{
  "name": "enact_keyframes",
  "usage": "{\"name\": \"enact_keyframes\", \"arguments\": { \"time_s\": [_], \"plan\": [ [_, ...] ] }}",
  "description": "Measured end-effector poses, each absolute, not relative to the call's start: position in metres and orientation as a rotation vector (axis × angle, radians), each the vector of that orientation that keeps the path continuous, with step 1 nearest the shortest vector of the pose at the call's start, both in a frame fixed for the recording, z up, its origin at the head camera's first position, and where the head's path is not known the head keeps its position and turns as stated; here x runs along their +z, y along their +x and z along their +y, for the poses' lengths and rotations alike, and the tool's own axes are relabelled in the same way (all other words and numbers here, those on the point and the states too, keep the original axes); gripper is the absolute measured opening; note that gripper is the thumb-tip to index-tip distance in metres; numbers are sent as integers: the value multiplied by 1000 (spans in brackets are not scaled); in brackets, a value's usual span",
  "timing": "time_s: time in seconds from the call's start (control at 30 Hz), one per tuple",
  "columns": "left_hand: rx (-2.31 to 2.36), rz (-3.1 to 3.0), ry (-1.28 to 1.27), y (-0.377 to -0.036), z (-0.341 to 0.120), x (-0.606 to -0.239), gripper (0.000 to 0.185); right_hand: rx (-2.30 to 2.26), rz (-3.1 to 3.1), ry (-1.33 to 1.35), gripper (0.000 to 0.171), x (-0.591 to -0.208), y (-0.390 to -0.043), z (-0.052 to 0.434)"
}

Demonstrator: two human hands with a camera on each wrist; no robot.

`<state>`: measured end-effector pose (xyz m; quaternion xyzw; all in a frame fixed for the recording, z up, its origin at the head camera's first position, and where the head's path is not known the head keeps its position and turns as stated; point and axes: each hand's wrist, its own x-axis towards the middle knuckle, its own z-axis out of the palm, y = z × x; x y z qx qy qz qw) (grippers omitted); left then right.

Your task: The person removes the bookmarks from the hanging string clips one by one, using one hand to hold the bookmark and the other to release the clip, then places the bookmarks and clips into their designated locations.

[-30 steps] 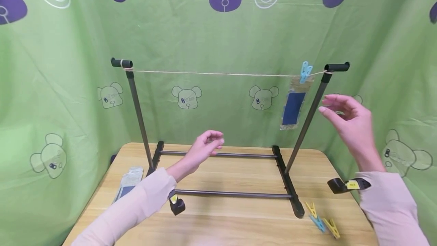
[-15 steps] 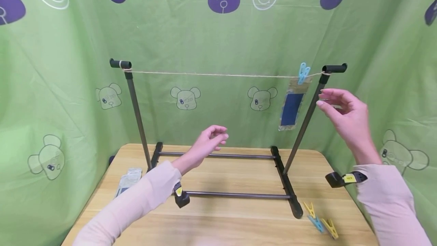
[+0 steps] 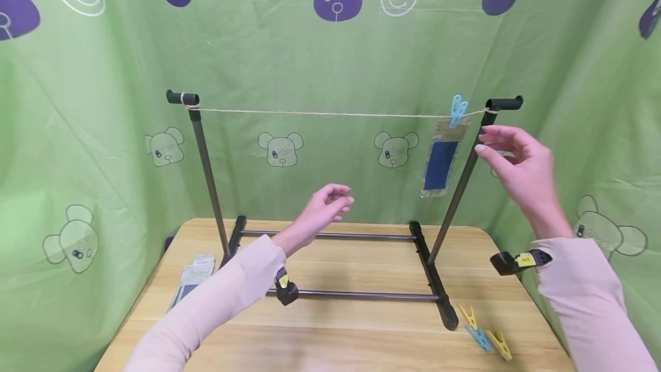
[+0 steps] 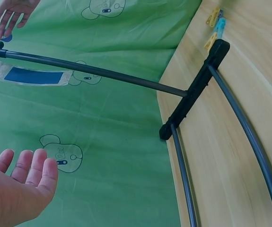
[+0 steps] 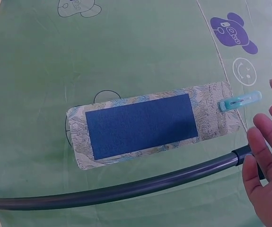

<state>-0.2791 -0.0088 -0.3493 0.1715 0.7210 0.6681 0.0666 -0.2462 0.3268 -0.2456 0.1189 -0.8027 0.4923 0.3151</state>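
Note:
A black metal rack point(image 3: 435, 280) stands on the wooden table point(image 3: 341, 332), with a string point(image 3: 330, 112) stretched between its two posts. A blue clothespin point(image 3: 457, 110) holds a patterned card with a dark blue panel point(image 3: 440, 163) point(image 5: 143, 124) on the string near the right post point(image 3: 465, 174). My right hand point(image 3: 518, 168) is raised beside that post, fingers relaxed, holding nothing. My left hand point(image 3: 322, 211) hovers open above the middle of the rack, empty. In the left wrist view the left hand's fingers point(image 4: 29, 168) are spread.
More patterned cards point(image 3: 191, 277) lie on the table at the left by the rack's foot. Three clothespins, yellow and blue point(image 3: 482, 334), lie at the front right. A green printed cloth point(image 3: 330, 45) surrounds the table on three sides.
Both hands have risen a little: the right hand moved up towards the top of the right post, the left hand moved up and right. Neither has taken hold of anything.

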Motion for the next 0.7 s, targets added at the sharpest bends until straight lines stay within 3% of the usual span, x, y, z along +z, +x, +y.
{"name": "enact_keyframes", "arguments": {
  "time_s": [0.7],
  "plan": [
    [1991,2198,588,-291,18,-349,43,1335,-2103,318,39,-227,-256,326]
  ]
}}
